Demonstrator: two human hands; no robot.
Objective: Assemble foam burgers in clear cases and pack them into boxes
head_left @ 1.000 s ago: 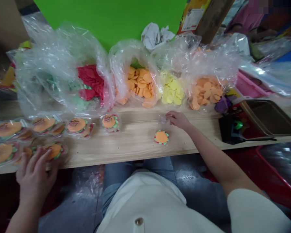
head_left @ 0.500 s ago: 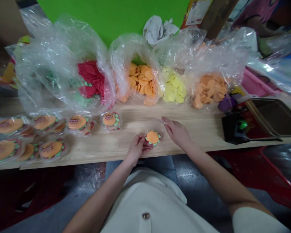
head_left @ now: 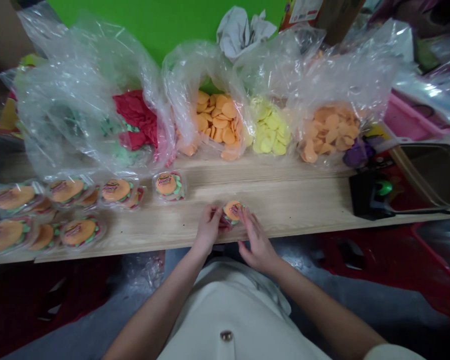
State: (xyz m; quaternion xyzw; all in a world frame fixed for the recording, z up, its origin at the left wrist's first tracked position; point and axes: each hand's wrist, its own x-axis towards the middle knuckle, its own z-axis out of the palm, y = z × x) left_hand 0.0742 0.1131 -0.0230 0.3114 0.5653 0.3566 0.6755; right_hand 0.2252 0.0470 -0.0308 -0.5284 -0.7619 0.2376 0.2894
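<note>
A toy burger in a clear plastic box stands near the table's front edge, its lid with a printed logo lying over the orange bun. My left hand grips the box from its left side, fingers curled round the edge. On the other side, my right hand rests its outstretched fingertips on the lid's right part, thumb held apart. Further left on the table sits another boxed toy burger, and beyond it are several more boxed burgers in two rows.
Along the back stand clear bags of red pieces, orange discs, yellow pieces and paler orange discs. At the right are a black holder with a green part, a brown-rimmed tray and a pink bin.
My right hand has come down and left from the raised clear lid onto the box. The lid with its logo now covers the burger. My left hand keeps its grip.
</note>
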